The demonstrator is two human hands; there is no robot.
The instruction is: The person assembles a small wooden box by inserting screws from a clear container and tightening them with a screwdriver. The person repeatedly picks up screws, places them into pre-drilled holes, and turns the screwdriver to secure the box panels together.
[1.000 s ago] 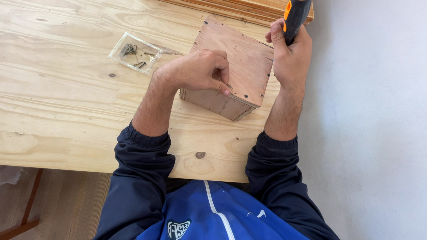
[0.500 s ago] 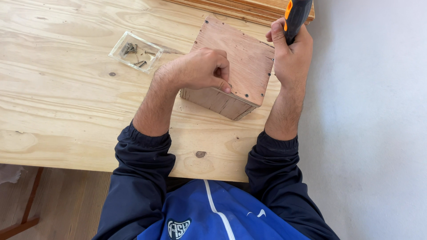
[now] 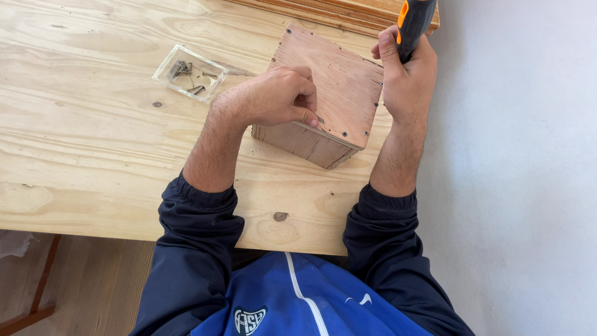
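A small plywood box (image 3: pixel 339 87) sits on the pale wooden table (image 3: pixel 81 149), its top panel dotted with screw heads along the edges. My left hand (image 3: pixel 273 96) rests on the box's near left edge, fingers curled, pinching something tiny against the panel; it is too small to tell what. My right hand (image 3: pixel 407 78) is beside the box's right edge, gripping a black and orange tool handle (image 3: pixel 415 22) that points upward out of view.
A clear plastic tray (image 3: pixel 189 73) with several dark screws lies left of the box. Stacked wooden boards (image 3: pixel 348 12) run along the table's far edge. A white wall (image 3: pixel 516 162) borders the table on the right.
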